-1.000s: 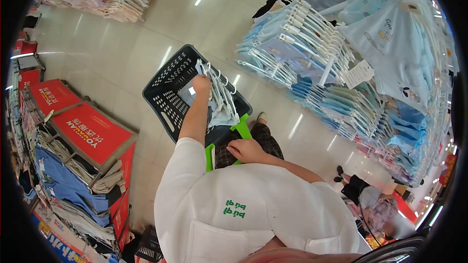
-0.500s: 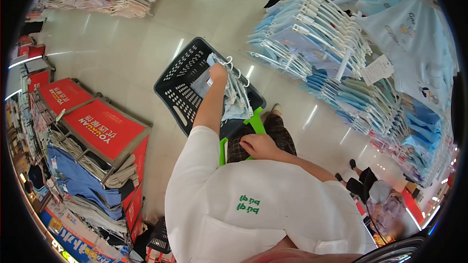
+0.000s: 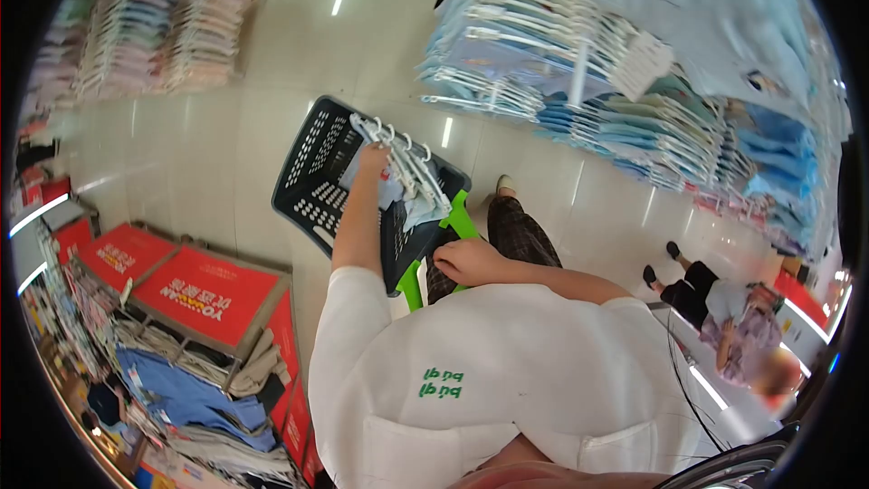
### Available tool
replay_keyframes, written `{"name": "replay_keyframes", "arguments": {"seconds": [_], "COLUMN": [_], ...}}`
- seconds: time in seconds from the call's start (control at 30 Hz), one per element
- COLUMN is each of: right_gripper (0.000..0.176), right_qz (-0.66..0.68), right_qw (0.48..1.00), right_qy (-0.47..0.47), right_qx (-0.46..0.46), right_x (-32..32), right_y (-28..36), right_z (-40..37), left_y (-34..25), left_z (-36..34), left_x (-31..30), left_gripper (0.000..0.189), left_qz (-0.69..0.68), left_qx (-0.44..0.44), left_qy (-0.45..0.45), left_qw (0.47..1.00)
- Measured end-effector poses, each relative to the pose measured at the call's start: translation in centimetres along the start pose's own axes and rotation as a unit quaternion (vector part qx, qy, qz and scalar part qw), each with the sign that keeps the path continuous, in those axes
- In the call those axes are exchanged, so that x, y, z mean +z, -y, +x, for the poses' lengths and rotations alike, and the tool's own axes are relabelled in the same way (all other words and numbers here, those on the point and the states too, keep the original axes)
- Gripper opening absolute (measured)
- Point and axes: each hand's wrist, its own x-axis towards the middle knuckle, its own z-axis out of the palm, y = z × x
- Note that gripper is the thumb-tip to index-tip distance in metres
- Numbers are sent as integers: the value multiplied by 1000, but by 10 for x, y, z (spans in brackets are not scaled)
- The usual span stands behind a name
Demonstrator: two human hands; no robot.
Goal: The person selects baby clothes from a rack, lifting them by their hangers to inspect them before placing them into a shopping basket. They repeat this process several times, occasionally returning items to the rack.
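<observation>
A dark grey shopping basket (image 3: 303, 149) with perforated walls sits on a cart with a bright green frame (image 3: 410, 285). My left hand (image 3: 373, 159) reaches down into the basket, its fingers closed on a light-blue garment (image 3: 389, 192); the fingertips are partly hidden. Beside that hand, several garments on white hangers (image 3: 412, 163) lean along the basket's right wall, hooks upward. Near my waist, my right hand (image 3: 466, 263) is curled over the cart's green handle, with most of the grip covered by the hand.
Racks of light-blue clothes on hangers (image 3: 534, 45) stand at the upper right. At the lower left is a clothing display with red signs (image 3: 204, 290) and folded trousers. More hanging clothes (image 3: 136, 27) are at the upper left. Another person (image 3: 724, 308) is at the right.
The view has turned and shifted, so the racks and basket sit differently in it. My left hand has moved slightly lower into the basket, beside the hangers. My right hand stays at the handle.
</observation>
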Motion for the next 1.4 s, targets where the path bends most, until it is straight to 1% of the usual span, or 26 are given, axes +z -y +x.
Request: {"name": "replay_keyframes", "arguments": {"seconds": [0.03,0.07,0.1,0.13,0.17,0.23,0.27,0.3,0.37,0.43,0.47,0.5,0.57,0.6,0.67,0.7,0.77,0.8,0.87,0.9,0.97,1.0,1.07,1.2,1.3,1.4], "right_gripper": [12,12,12,12,15,15,14,14,19,24,25,27,30,30,31,31,30,30,25,25,17,17,13,15,16,15], "right_qz": [6,16,16,37,55,66,48,30,100,-16,-78,-139,-194,-191,-276,-273,-340,-340,-344,-342,-352,-349,-333,-281,-230,-189], "right_qw": [1000,1000,1000,999,998,997,998,993,975,920,885,841,798,799,796,796,812,814,840,842,843,846,879,889,909,927], "right_qy": [12,18,9,21,34,23,-46,-114,-194,-391,-457,-519,-568,-567,-530,-529,-465,-461,-412,-407,-391,-386,-326,-319,-301,-277], "right_qx": [-13,-10,-7,-3,0,-13,-12,-14,37,-24,-40,-57,-51,-59,-96,-104,-89,-95,-87,-96,-109,-117,-106,-172,-173,-167], "right_x": [1,1,-1,-3,-7,-13,-19,-28,-78,-107,-136,-168,-216,-235,-265,-275,-288,-291,-295,-297,-299,-301,-305,-310,-313,-313], "right_y": [-1,-3,-3,-2,-4,-14,-20,-25,-16,-52,-51,-44,-42,-45,-53,-56,-62,-66,-71,-71,-70,-71,-75,-74,-69,-66], "right_z": [0,0,1,1,1,1,1,1,-7,-11,-17,-24,-34,-37,-39,-36,-35,-34,-29,-27,-25,-23,-21,-26,-36,-50], "left_y": [-4,-11,0,-5,-13,-81,-114,-149,-208,-250,-265,-272,-288,-296,-311,-318,-332,-334,-336,-337,-338,-336,-330,-326,-324,-322], "left_z": [-8,-11,1,-5,-9,-64,-96,-130,-185,-228,-242,-249,-260,-263,-268,-268,-267,-264,-257,-258,-261,-261,-259,-271,-274,-292], "left_x": [-3,-9,-15,-17,-12,-14,-9,-1,17,42,57,74,103,115,135,144,159,167,179,181,181,182,183,185,184,190], "left_gripper": [53,53,53,54,54,50,50,49,45,44,46,46,48,48,53,53,51,51,43,43,34,34,28,26,27,30], "left_qz": [-62,-57,8,72,73,-159,-157,-189,-218,-220,-229,-232,-264,-265,-348,-349,-407,-411,-461,-466,-494,-497,-519,-515,-503,-488], "left_qx": [-27,-21,24,68,74,67,69,96,142,163,170,174,173,177,190,195,212,214,203,206,203,205,174,184,184,197], "left_qy": [20,27,5,-18,-15,55,57,93,169,239,268,259,329,322,340,334,311,306,241,232,231,222,263,239,237,285], "left_qw": [997,998,1000,995,994,983,984,973,951,932,920,921,890,891,853,854,832,832,830,829,813,813,795,802,811,801]}}
